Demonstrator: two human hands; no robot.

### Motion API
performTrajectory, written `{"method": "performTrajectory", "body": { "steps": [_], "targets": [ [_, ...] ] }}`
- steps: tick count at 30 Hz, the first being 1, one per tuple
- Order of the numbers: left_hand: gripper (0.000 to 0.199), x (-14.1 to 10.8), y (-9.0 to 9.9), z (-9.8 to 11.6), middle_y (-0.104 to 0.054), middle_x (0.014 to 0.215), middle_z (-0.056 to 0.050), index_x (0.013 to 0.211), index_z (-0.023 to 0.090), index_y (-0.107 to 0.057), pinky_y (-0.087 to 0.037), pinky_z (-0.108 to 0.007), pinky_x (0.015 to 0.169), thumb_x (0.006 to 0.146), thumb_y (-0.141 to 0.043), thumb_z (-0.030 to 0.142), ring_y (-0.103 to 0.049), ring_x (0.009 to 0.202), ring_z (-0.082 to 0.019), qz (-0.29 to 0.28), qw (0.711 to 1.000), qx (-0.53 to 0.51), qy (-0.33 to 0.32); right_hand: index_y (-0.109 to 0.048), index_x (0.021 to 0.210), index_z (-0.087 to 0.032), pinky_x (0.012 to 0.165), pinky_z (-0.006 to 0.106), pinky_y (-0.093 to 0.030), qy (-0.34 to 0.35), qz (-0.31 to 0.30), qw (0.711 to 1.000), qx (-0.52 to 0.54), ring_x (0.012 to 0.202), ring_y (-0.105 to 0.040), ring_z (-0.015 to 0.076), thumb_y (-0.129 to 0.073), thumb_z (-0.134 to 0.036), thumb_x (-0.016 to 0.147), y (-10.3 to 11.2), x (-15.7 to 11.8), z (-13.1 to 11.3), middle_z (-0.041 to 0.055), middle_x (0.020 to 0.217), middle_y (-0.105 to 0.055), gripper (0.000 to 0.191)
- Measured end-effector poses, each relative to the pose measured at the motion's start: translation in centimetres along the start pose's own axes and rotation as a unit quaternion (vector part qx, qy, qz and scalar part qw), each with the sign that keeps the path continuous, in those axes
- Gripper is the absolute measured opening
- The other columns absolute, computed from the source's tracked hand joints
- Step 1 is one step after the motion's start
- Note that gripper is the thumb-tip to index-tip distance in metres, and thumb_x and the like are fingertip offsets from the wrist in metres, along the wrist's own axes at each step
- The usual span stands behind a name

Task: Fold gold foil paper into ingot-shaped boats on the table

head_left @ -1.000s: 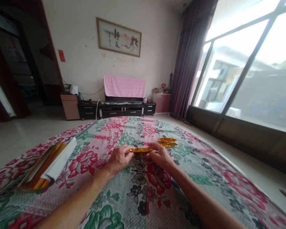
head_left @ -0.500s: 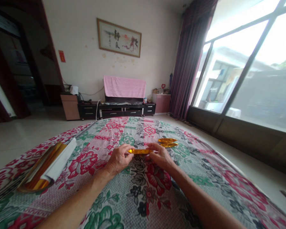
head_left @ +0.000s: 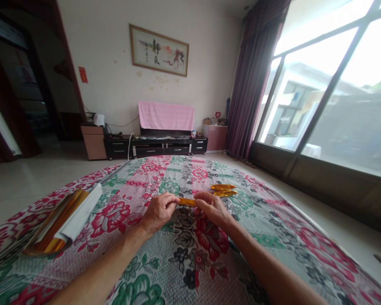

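A narrow folded strip of shiny gold foil paper (head_left: 187, 202) is stretched between my hands, just over the patterned cloth. My left hand (head_left: 161, 209) pinches its left end between thumb and fingers. At the other end, my right hand (head_left: 212, 206) grips the strip the same way, its fingertips covering that tip. Beyond my right hand lie two folded gold foil pieces with pointed ends, one farther back (head_left: 223, 187) and one nearer (head_left: 225, 193). They rest side by side on the cloth.
A flowered cloth (head_left: 114, 218) covers the round table. On the left lies a curled stack of gold and white paper sheets (head_left: 62, 224). Across the room, a pink cloth (head_left: 166, 115) drapes over a screen on a low black cabinet (head_left: 161, 148). Windows line the right side.
My left fingers have shifted slightly right along the foil strip, so less of it shows between my hands. The other foil pieces and the paper stack stay put.
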State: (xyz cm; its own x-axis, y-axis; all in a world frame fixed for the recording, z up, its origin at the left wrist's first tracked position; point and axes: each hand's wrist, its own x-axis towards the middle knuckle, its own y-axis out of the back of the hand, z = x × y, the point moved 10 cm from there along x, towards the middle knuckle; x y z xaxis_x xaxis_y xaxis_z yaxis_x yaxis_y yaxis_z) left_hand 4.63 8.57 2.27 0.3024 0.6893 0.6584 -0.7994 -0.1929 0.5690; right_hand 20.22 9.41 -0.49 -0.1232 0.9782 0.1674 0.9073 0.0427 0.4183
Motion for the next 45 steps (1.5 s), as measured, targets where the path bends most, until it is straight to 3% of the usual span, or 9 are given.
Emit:
{"method": "performTrajectory", "body": {
  "steps": [6, 15, 18, 21, 24, 26, 29, 35, 45],
  "targets": [
    [0.019, 0.0, 0.8, 2.0, -0.066, 0.088, -0.004, 0.081, 0.017, -0.065, -0.051, -0.025, 0.076, 0.076, -0.049, 0.007, -0.062, 0.083, -0.013, 0.044, 0.994, 0.033, -0.093, -0.063, 0.086, -0.016, 0.047, 0.019, -0.041, 0.012, 0.009, 1.0, -0.021, 0.054, -0.059, 0.0129, -0.05, -0.029, 0.075, -0.2, 0.1, -0.1, 0.0003, 0.058, -0.064, 0.022],
    [0.021, -0.3, 1.2, 3.7, -0.063, 0.098, -0.008, 0.088, 0.016, -0.063, -0.052, -0.03, 0.083, 0.079, -0.047, 0.008, -0.06, 0.094, -0.016, 0.08, 0.982, 0.086, -0.149, -0.068, 0.072, -0.019, 0.05, 0.02, -0.034, 0.127, 0.095, 0.96, -0.233, 0.05, -0.053, 0.0106, -0.051, -0.024, 0.075, 0.0, -0.3, -2.6, -0.0009, 0.056, -0.062, 0.018],
    [0.027, -0.1, 1.4, 3.3, -0.061, 0.107, -0.008, 0.1, 0.017, -0.06, -0.053, -0.029, 0.081, 0.079, -0.045, 0.01, -0.06, 0.096, -0.016, 0.084, 0.99, 0.049, -0.107, -0.066, 0.069, -0.019, 0.055, 0.02, -0.035, 0.155, 0.115, 0.947, -0.257, 0.056, -0.055, 0.0112, -0.051, -0.023, 0.075, -0.2, -0.6, -3.3, 0.0005, 0.063, -0.064, 0.017],
    [0.04, 0.1, 1.9, 1.5, -0.059, 0.113, -0.009, 0.117, 0.017, -0.05, -0.055, -0.023, 0.064, 0.077, -0.048, 0.016, -0.065, 0.08, -0.013, 0.093, 0.995, -0.023, 0.014, -0.066, 0.069, -0.019, 0.056, 0.02, -0.036, 0.15, 0.137, 0.947, -0.25, 0.057, -0.055, 0.0112, -0.052, -0.022, 0.075, -0.2, -0.6, -3.3, 0.0012, 0.066, -0.065, 0.016],
    [0.03, -0.3, 1.9, 0.0, -0.067, 0.088, -0.005, 0.1, 0.015, -0.058, -0.051, -0.022, 0.056, 0.074, -0.054, 0.03, -0.065, 0.066, -0.014, 0.086, 0.987, -0.03, 0.134, -0.066, 0.071, -0.019, 0.054, 0.02, -0.035, 0.134, 0.146, 0.954, -0.225, 0.056, -0.055, 0.0113, -0.052, -0.022, 0.075, -0.3, -0.6, -3.1, 0.0009, 0.063, -0.064, 0.015],
    [0.024, -0.3, 1.0, -0.3, -0.067, 0.069, -0.003, 0.079, 0.017, -0.062, -0.049, -0.022, 0.056, 0.076, -0.052, 0.038, -0.064, 0.061, -0.015, 0.04, 0.984, -0.016, 0.17, -0.066, 0.07, -0.018, 0.053, 0.02, -0.035, 0.133, 0.146, 0.958, -0.21, 0.056, -0.055, 0.0119, -0.052, -0.024, 0.075, -0.6, -0.7, -3.2, 0.001, 0.062, -0.064, 0.015],
    [0.032, -0.3, 0.2, -0.3, -0.066, 0.06, -0.002, 0.066, 0.018, -0.062, -0.045, -0.022, 0.056, 0.078, -0.048, 0.044, -0.063, 0.06, -0.016, 0.004, 0.982, -0.006, 0.188, -0.065, 0.07, -0.018, 0.052, 0.021, -0.034, 0.133, 0.138, 0.963, -0.188, 0.056, -0.056, 0.0125, -0.051, -0.027, 0.077, -1.2, -1.0, -3.5, 0.0015, 0.062, -0.064, 0.018],
    [0.029, -0.2, -0.3, -0.2, -0.064, 0.057, -0.001, 0.059, 0.018, -0.061, -0.038, -0.021, 0.054, 0.077, -0.047, 0.036, -0.058, 0.055, -0.013, 0.0, 0.983, 0.022, 0.183, -0.064, 0.075, -0.018, 0.047, 0.02, -0.03, 0.111, 0.125, 0.971, -0.169, 0.051, -0.051, 0.0107, -0.049, -0.03, 0.078, -2.1, -1.3, -3.1, 0.001, 0.06, -0.063, 0.02],
    [0.022, -0.3, 0.0, 0.1, -0.065, 0.061, -0.002, 0.062, 0.017, -0.061, -0.04, -0.022, 0.056, 0.075, -0.048, 0.028, -0.06, 0.059, -0.014, 0.011, 0.981, 0.048, 0.19, -0.062, 0.068, -0.016, 0.046, 0.02, -0.026, 0.102, 0.141, 0.968, -0.183, 0.049, -0.048, 0.0095, -0.05, -0.029, 0.076, -1.9, -1.3, -2.8, -0.0004, 0.055, -0.059, 0.019]
  ]
}}
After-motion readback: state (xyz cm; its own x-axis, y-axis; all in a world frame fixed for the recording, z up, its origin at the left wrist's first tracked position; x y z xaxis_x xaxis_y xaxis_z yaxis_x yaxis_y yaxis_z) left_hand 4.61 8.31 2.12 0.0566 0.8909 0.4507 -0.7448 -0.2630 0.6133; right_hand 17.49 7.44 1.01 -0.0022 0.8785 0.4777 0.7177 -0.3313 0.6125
